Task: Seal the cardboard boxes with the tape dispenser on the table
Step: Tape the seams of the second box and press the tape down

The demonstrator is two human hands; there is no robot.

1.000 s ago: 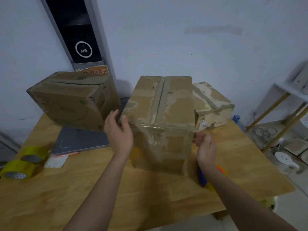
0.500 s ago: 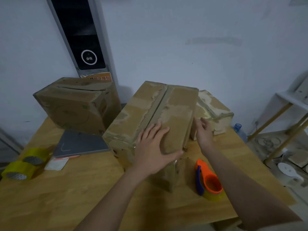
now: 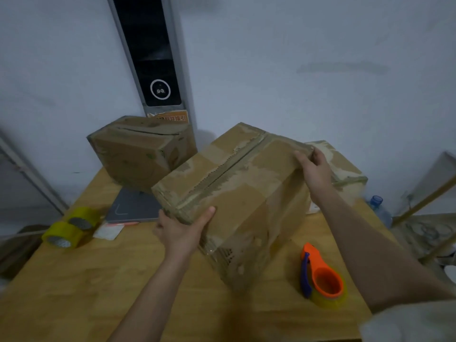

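Two rolls of yellow-tinted packing tape (image 3: 70, 228) lying touching at the wooden table's (image 3: 86, 280) left edge, a small white packet (image 3: 108, 232) just beside them, a flat grey board (image 3: 132, 206) behind, blue-capped water bottle (image 3: 380, 211) off the right side.

Packing room (boxes (image 3: 237, 183), tape rolls (image 3: 71, 227))
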